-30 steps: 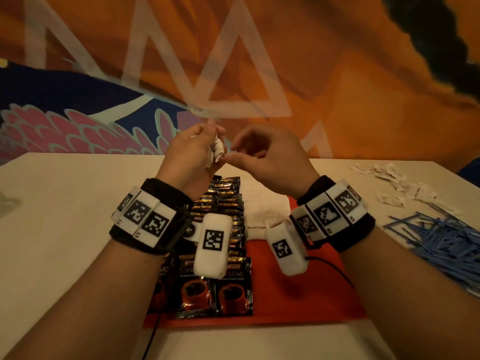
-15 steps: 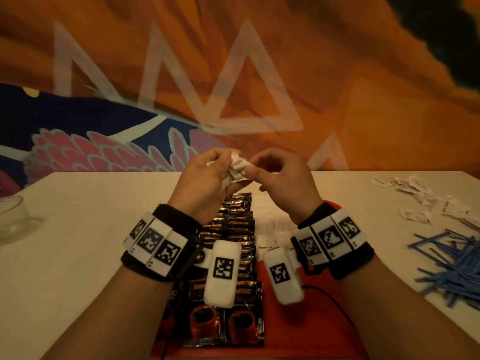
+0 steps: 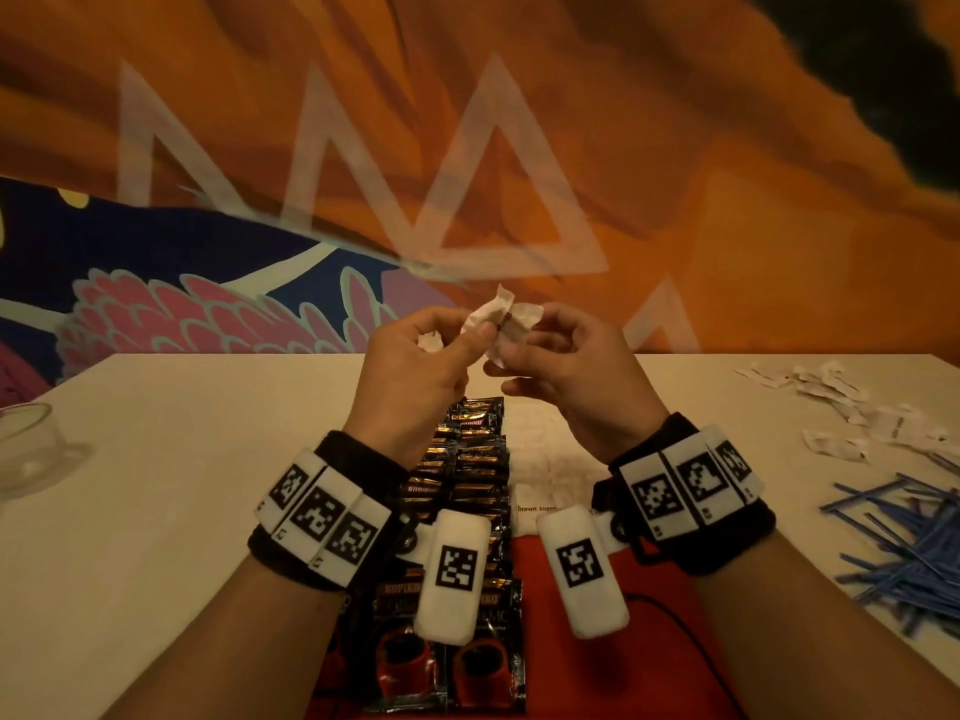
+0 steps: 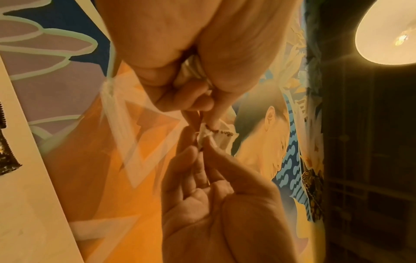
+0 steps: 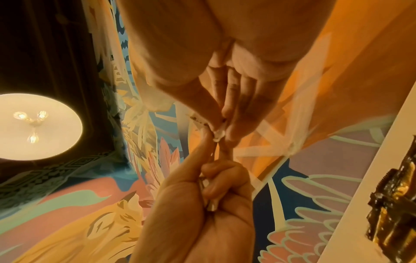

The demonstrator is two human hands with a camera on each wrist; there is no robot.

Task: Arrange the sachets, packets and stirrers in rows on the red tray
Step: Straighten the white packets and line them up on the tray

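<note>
Both hands are raised above the far end of the red tray [image 3: 566, 667], meeting at about 12 o'clock from the tray's middle. The left hand [image 3: 415, 363] has thumb and forefinger pressed together on a white paper sachet [image 3: 493, 317], and its lower fingers are curled over a small bundle of more white sachets [image 3: 430, 341] tucked in the palm. The right hand [image 3: 569, 366] pinches the same crumpled sachet from the other side, its other fingers loosely bent. In the left wrist view the sachet [image 4: 221, 133] shows dark printed letters, apparently part of "sugar", though the paper is creased and the word is cut off.

On the tray, dark coffee packets [image 3: 467, 470] lie in overlapping rows along its left side, running from 6 o'clock up to 12 o'clock. Just beside them, toward the tray's middle, lies a row of pale brown sugar sachets [image 3: 550, 470].

On the cream table [image 3: 156, 511], at 3 o'clock from the tray, blue stirrers [image 3: 904, 543] lie in a loose heap. Farther back, at about 2 o'clock, white sachets [image 3: 831, 402] are scattered. At 9 o'clock, near the table's left edge, stands a clear glass bowl [image 3: 28, 444]. A painted mural [image 3: 519, 148] in orange, navy and pink fills the wall behind.
</note>
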